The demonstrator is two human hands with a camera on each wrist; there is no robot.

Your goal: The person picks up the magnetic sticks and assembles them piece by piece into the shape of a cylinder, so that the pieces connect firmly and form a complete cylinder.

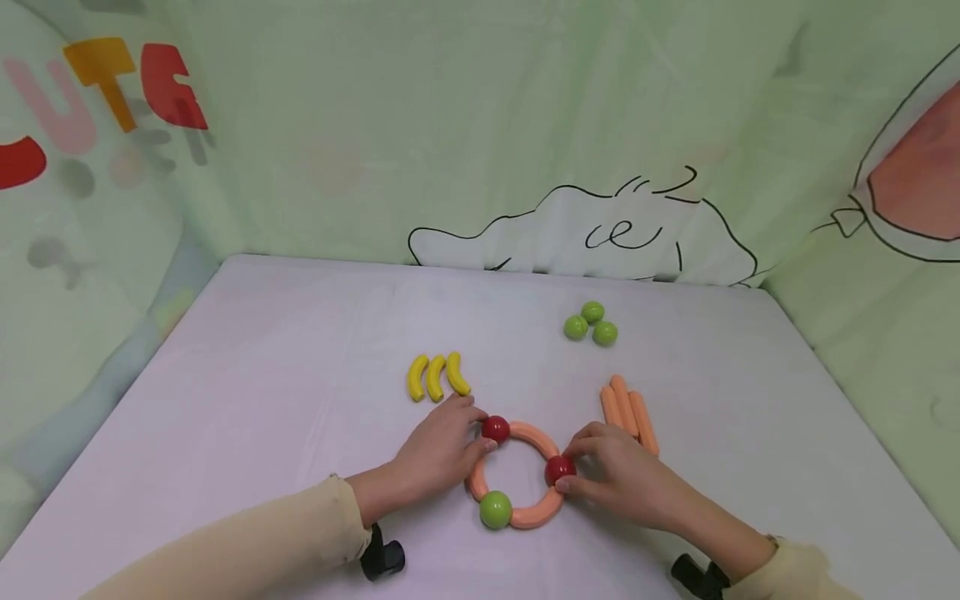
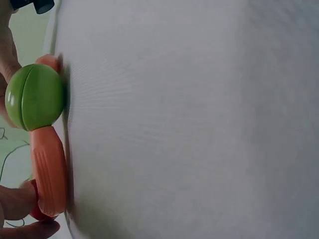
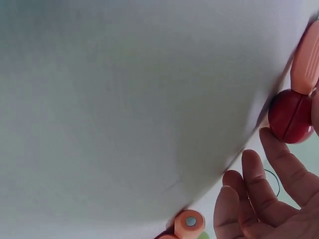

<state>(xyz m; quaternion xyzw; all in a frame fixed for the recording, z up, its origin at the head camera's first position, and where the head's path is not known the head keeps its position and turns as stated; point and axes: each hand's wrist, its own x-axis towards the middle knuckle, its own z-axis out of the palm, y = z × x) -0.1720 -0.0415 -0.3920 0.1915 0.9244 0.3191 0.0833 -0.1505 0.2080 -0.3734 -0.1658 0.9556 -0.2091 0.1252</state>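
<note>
A ring of curved orange magnetic rods joined by balls lies on the table. My left hand pinches the red ball at the ring's upper left between thumb and fingers. On the ring's right side my right hand pinches another red ball, thumb on its near side. The green ball at the lower left is untouched by either hand. In the left wrist view a curved rod joins the green ball to the red one. The right wrist view shows the right red ball against a rod.
Three short yellow curved rods lie just beyond my left hand. Three straight orange rods are beside my right hand, one showing a metal disc in its end. Three green balls sit farther back. Printed curtains surround the white table.
</note>
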